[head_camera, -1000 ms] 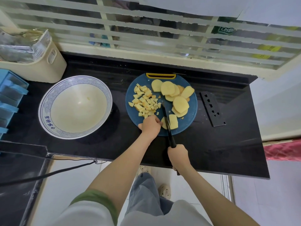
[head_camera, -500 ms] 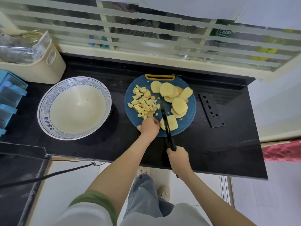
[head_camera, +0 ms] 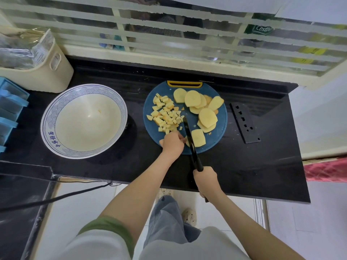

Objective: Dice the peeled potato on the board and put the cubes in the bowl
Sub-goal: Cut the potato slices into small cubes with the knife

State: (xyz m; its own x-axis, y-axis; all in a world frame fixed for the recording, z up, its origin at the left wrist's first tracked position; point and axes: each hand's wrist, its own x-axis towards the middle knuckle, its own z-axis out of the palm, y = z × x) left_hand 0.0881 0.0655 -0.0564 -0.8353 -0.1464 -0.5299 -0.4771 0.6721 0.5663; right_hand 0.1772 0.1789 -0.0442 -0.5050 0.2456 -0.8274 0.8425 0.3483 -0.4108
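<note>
A round blue cutting board lies on the black counter. Several potato cubes are heaped on its left half, and several round potato slices lie on its right half. My right hand grips the handle of a black knife, whose blade stands across a potato slice at the board's near edge. My left hand, fingers curled, holds that slice from its left side. The large white bowl with a blue patterned rim sits left of the board, holding only a tiny scrap.
A black knife sheath lies right of the board. A cream basket and a blue plastic organiser stand at the back left. The counter's front edge runs just below my hands; a black cable hangs below it.
The knife blade has shifted slightly along the slice near the board's front edge. My left hand stays on the slice; bowl and cubes are unmoved.
</note>
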